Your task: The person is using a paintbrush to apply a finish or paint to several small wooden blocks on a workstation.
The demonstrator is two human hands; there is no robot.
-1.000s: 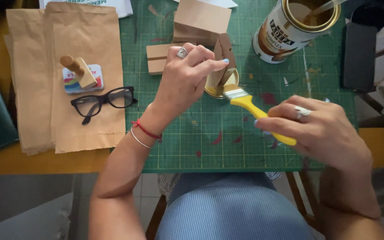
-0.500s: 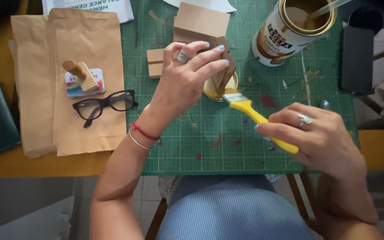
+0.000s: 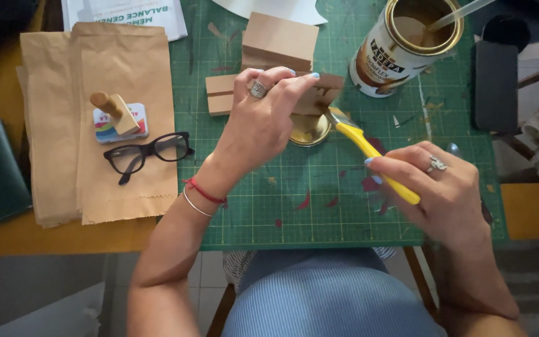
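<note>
A view straight down over a seated person's lap in blue ribbed fabric, onto a green cutting mat (image 3: 344, 206) laid on a yellow tabletop (image 3: 531, 212).

Nearest, the right hand (image 3: 447, 187) is closed in a pinch around the yellow handle of a small flat paintbrush (image 3: 369, 150), ring showing, with the bristles pointing up and left. A second ago the bristles lay lower, beside a round brass-coloured lid; now they have risen to touch the right end of a small wooden block (image 3: 316, 100). The brushing appears to have moved onto that end face.

The left hand (image 3: 263, 125), wearing a ring, a red cord and a thin bangle, has its fingers curled together over the block from above, holding it just over the round lid (image 3: 309, 130), which has come more into view.

Farther off are two more wooden blocks (image 3: 279, 40), an open tin (image 3: 407, 47) of brownish liquid with a stirring stick, and a dark phone (image 3: 496, 84). To the left, brown paper bags (image 3: 95, 112) carry black glasses (image 3: 148, 153) and a wooden-handled stamp (image 3: 115, 112).

The hand hides most of the held block, so which faces are coated cannot be told. The bristles are blurred.
</note>
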